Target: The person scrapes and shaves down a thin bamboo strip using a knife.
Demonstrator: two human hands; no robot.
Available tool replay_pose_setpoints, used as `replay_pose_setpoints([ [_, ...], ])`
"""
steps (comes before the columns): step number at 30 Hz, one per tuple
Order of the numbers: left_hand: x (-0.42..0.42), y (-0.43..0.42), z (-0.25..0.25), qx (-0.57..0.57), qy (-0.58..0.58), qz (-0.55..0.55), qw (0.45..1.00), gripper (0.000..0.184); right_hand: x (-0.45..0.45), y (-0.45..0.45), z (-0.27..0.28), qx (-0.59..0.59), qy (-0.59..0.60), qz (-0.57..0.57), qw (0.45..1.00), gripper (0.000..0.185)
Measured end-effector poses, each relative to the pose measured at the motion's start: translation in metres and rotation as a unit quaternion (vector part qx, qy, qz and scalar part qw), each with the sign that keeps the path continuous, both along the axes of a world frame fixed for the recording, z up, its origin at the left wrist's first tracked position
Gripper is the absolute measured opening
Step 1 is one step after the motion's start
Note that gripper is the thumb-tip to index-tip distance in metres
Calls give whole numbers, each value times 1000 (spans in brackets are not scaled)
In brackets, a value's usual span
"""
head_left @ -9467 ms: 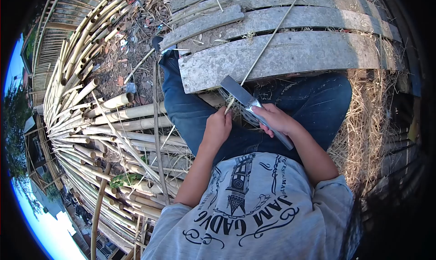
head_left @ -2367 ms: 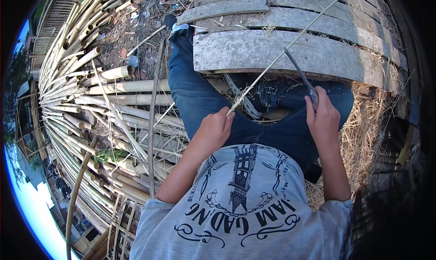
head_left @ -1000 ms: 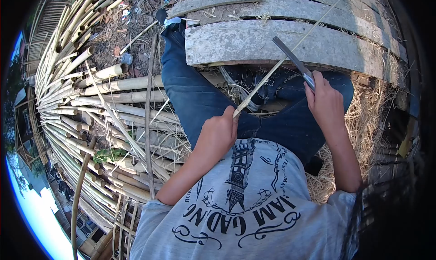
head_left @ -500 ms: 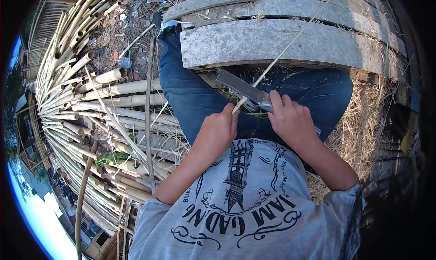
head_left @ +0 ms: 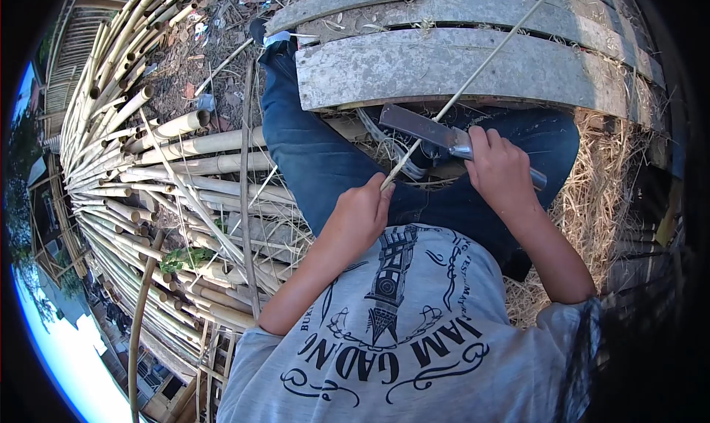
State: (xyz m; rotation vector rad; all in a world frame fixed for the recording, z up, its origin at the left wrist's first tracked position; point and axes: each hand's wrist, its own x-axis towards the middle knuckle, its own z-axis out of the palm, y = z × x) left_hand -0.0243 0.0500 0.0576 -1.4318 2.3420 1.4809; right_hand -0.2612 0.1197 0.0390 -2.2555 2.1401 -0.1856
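My left hand is closed around the near end of a long, thin bamboo strip. The strip slants away to the upper right, across the wooden slats. My right hand grips the metal handle of a broad-bladed knife. Its flat, dark blade lies across the strip, a short way beyond my left hand; whether the edge cuts into it I cannot tell. Both hands are above my lap, between my bent legs in dark jeans.
A slatted wooden platform stands right in front of me. Many cut bamboo poles are piled on my left, some reaching close to my leg. Pale shavings heap up on my right. An upright bamboo stick rises at lower left.
The knife and my right hand have moved up and to the right, farther along the strip from my left hand. My left hand stays nearly in place, still holding the strip.
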Motion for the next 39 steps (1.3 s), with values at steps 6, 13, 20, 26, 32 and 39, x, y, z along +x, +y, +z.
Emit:
replay_pose_setpoints([
  [6, 3, -4, 5, 10, 0, -2, 1000, 22, 29, 14, 14, 77, -71, 7, 994, 41],
  [13, 2, -4, -4, -42, 12, -17, 999, 20, 28, 11, 19, 120, -100, -33, 987, 37],
  [20, 24, -5, 0, -16, -28, 14, 999, 18, -58, -2, -14, 74, 20, -243, 967, 27],
  [26, -3, 1, -1, -18, 10, -25, 999, 18, 21, 13, 15, 162, -136, -17, 977, 40],
  [32, 14, 2, -5, -15, -34, -4, 999, 20, -12, 8, -24, 58, -117, -49, 990, 34],
  [39, 7, -2, -1, -21, -14, -25, 999, 19, 24, 13, -1, 64, -43, 5, 997, 37],
])
